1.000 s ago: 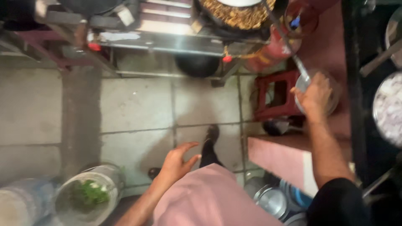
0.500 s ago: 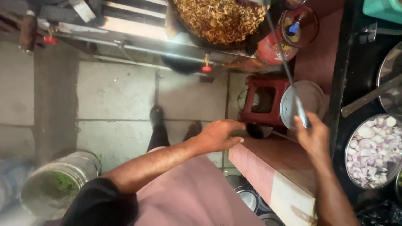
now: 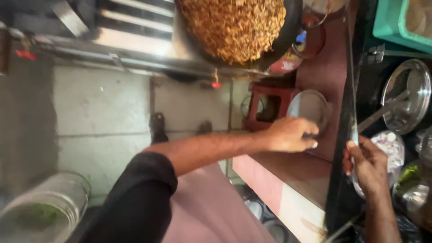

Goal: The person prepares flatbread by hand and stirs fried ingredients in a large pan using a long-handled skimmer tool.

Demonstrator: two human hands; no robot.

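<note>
My left hand [image 3: 291,134] reaches across to a round steel plate [image 3: 308,107] on the reddish counter [image 3: 297,173], its fingers curled on the plate's near rim. My right hand [image 3: 366,164] is at the counter's dark edge and grips the thin handle of a long metal spatula [image 3: 351,85], which runs up toward a large wok [image 3: 234,27] heaped with brown fried food. The spatula's blade is hidden from view.
A red stool [image 3: 270,105] stands on the tiled floor below the wok. Beside my right hand are a bowl of chopped onion [image 3: 390,146], a steel bowl with a ladle [image 3: 407,96] and a green crate [image 3: 398,22]. A bucket with greens [image 3: 40,211] sits lower left.
My left hand has moved from my lap across to the steel plate. My right hand has left the plate and shifted lower right with the spatula handle.
</note>
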